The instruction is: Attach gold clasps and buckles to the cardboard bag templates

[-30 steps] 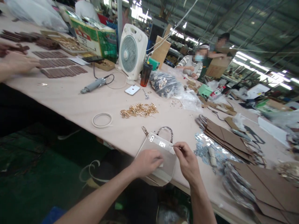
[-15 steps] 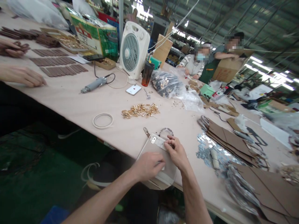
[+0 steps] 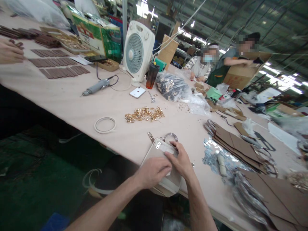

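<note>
Both hands pressing on a pale bag at the near table edge.

The left hand [image 3: 154,171] is lying flat, fingers half-curled, on the lower part of the bag [image 3: 156,153]; whether it is pinching anything cannot be told. The right hand [image 3: 180,160] is pressing its fingers, held close together, on the flap beside the small metal plate [image 3: 158,145]. The bag is lying flat with its bottom overhanging the table [image 3: 72,102] edge; its long axis is running from the person toward the far side, handle [image 3: 170,137] end pointing away. Risk: uneven pressure on the overhanging end is likely to be tipping or sliding the bag off the edge. Risk: a sweeping wrist could be scattering the foil pieces [image 3: 211,154] just to the right.
</note>
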{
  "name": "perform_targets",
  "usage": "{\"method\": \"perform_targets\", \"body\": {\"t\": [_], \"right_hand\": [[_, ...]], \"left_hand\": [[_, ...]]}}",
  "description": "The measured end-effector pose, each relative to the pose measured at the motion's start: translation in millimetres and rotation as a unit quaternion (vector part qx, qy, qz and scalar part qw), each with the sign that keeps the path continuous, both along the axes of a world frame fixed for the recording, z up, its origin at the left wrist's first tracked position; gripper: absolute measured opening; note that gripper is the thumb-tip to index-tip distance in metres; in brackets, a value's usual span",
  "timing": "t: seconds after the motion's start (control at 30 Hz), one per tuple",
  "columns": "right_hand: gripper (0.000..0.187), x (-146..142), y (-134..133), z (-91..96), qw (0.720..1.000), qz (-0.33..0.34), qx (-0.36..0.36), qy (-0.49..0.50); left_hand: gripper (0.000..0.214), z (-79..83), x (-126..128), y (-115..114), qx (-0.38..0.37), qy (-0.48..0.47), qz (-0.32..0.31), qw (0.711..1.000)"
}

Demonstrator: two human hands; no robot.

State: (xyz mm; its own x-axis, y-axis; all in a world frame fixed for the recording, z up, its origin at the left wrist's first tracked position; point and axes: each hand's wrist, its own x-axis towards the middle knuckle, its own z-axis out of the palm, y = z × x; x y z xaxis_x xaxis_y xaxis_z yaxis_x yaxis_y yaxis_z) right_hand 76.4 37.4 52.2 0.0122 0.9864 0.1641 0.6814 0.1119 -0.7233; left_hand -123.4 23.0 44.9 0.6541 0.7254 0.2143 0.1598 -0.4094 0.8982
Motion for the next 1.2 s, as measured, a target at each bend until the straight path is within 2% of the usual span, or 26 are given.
{"method": "perform_targets", "body": {"t": [0.07,0.2,0.3,0.4,0.53,0.6,0.7,0.77,0.87,0.97,1.2], "right_hand": [[0.051,2,2,3.6,1.000,-0.003,-0.030,0.006],[0.039,10,11,7.2,0.995,0.010,-0.084,0.049],[0.033,13,17,4.5,0.990,0.002,-0.095,0.101],[0.029,11,19,-2.4,0.990,-0.020,-0.067,0.122],[0.030,7,14,-9.4,0.992,-0.052,-0.003,0.112],[0.030,9,7,-6.9,0.991,-0.074,0.032,0.105],[0.028,12,-11,8.2,0.985,-0.105,0.086,0.109],[0.023,13,-25,23.7,0.988,-0.075,0.093,0.102],[0.018,7,-45,44.4,0.996,0.056,0.053,0.045],[0.024,-4,-54,51.5,0.989,0.141,0.030,-0.021],[0.017,-13,-56,45.9,0.987,0.136,0.015,-0.079]], "left_hand": [[0.019,1.1,-1,0,-0.014,-0.010,-0.001,1.000],[0.024,2.5,-2,-1,-0.063,-0.035,0.000,0.997],[0.026,2.0,-1,-2,-0.108,-0.070,0.018,0.992],[0.029,0.8,-1,-1,-0.136,-0.080,0.039,0.987],[0.043,-2.5,-3,4,-0.115,-0.046,0.047,0.991],[0.056,-4.9,-3,6,-0.106,-0.028,0.038,0.993],[0.070,-7.7,-3,7,-0.097,-0.016,0.027,0.995],[0.072,-8.1,-2,7,-0.089,-0.013,0.019,0.996],[0.073,-6.8,-2,6,-0.079,-0.006,0.017,0.997],[0.073,-6.6,-3,5,-0.075,-0.008,0.018,0.997],[0.065,-6.3,-4,4,-0.069,-0.018,0.012,0.997]]}}
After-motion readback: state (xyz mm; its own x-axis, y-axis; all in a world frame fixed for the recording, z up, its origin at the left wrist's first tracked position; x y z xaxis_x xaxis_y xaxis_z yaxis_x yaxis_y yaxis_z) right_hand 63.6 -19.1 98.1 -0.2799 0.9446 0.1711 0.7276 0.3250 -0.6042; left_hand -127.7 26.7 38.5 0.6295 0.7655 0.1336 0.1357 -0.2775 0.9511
